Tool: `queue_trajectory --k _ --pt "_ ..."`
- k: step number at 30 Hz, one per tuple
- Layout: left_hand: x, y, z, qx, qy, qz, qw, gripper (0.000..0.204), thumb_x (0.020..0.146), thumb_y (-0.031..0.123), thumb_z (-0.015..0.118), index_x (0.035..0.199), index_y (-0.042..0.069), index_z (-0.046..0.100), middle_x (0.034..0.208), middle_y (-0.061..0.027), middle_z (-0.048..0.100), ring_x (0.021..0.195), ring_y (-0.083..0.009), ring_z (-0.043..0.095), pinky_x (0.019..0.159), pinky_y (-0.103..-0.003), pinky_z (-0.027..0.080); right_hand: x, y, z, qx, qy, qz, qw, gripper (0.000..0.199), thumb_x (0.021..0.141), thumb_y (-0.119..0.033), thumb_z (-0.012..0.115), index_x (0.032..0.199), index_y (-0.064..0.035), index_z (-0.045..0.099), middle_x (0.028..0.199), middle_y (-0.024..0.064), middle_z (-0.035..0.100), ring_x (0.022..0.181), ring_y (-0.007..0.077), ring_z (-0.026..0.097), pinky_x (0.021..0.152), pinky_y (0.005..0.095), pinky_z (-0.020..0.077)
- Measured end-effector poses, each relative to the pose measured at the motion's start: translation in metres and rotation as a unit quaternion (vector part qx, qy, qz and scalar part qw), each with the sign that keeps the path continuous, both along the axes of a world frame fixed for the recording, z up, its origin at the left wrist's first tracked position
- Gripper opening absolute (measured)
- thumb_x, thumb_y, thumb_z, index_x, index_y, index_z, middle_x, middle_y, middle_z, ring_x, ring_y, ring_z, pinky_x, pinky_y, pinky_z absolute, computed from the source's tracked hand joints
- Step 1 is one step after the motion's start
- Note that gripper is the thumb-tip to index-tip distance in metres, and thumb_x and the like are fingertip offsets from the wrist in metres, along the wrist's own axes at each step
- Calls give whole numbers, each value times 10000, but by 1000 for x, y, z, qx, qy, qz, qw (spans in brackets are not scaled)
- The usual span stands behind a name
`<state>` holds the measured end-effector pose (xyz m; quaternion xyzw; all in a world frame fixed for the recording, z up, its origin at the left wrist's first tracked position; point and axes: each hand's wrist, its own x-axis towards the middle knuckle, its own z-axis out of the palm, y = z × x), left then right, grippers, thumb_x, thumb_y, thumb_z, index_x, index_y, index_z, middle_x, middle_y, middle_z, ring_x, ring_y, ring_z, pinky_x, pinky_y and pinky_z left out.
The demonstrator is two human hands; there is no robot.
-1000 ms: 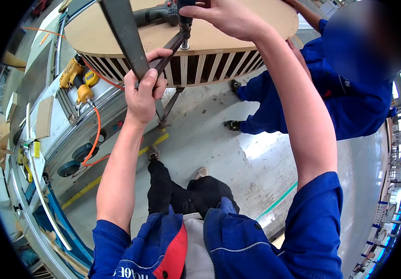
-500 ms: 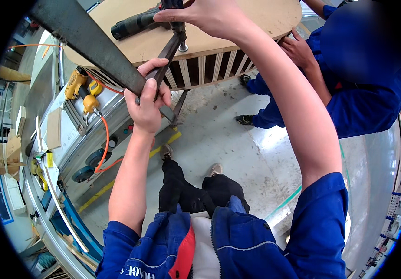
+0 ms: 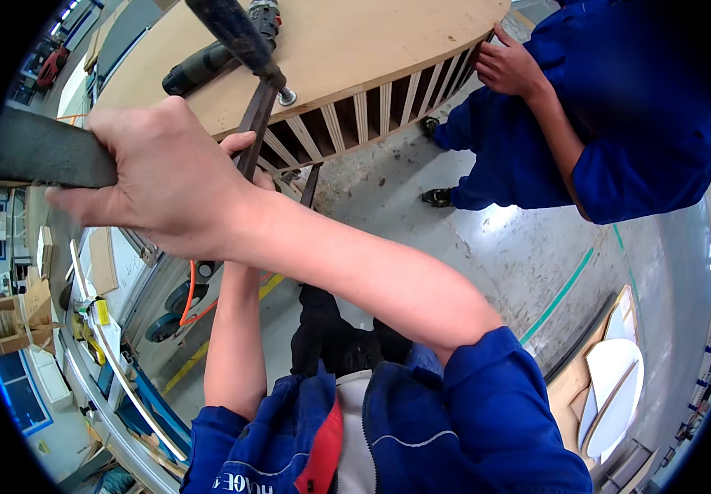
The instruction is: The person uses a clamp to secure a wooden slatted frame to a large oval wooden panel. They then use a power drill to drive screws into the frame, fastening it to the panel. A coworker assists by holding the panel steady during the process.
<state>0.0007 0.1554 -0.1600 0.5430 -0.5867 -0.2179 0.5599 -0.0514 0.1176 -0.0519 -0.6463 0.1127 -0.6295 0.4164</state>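
Note:
A dark metal bar clamp (image 3: 51, 152) sits at the near edge of a curved wooden panel unit (image 3: 372, 41). Its screw foot (image 3: 288, 97) is at the top of the panel, close to the edge, below the dark handle (image 3: 232, 33). My right hand (image 3: 170, 177) is closed around the clamp's thick grey bar, at the left. My left hand (image 3: 248, 148), partly hidden behind my right forearm, has its fingers wrapped round the clamp's jaw arm. A cordless drill (image 3: 199, 70) lies on the panel behind the clamp.
At the right a co-worker in blue rests a hand (image 3: 508, 64) on the panel unit's edge. Vertical slats (image 3: 360, 115) line its side. An orange hose (image 3: 191, 288) hangs at the left near wood strips (image 3: 116, 370). White and wooden boards (image 3: 611, 395) are at the lower right.
My right hand has left the clamp's handle and now grips its bar at the left, crossing over my left arm. My left hand stays on the clamp. The view has shifted.

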Motion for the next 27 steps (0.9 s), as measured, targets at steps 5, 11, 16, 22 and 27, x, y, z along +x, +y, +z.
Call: queue_trajectory --k 5,11,16,22,27 --pt "-10 11 9 49 227 -89 969 466 960 51 610 1407 45 475 735 -3 539 589 -71 469 563 -225 369 -8 -2 9 29 -4 31 999 357 792 -286 824 798 32 662 643 209 632 643 367 677 625 413 535" --pt "2 7 2 37 319 -182 929 599 1016 382 630 1472 42 445 669 -101 542 556 -183 512 539 -305 395 -2 2 5 12 -5 20 1000 412 809 -308 850 767 40 634 585 177 600 556 295 651 552 373 502" --pt "1 11 -11 -115 -144 -2 983 549 998 260 653 1458 40 450 1032 -102 614 866 -202 624 753 -336 511 -36 -10 14 -126 150 -25 980 446 826 -403 816 807 22 681 670 198 661 707 392 713 662 448 567" --pt "-5 3 -18 -53 298 -109 947 395 1030 196 459 1325 -51 550 582 63 331 479 -35 253 466 -247 218 -116 -66 40 -165 185 -80 965 454 922 -327 734 1133 45 584 875 151 655 796 225 643 718 326 518" --pt "-5 1 -13 -67 301 -132 942 390 1029 186 447 1323 -52 545 575 69 316 471 -35 245 465 -251 218 -109 -92 47 -2 302 299 905 310 941 -174 659 1125 60 572 858 104 648 704 160 577 617 301 467"
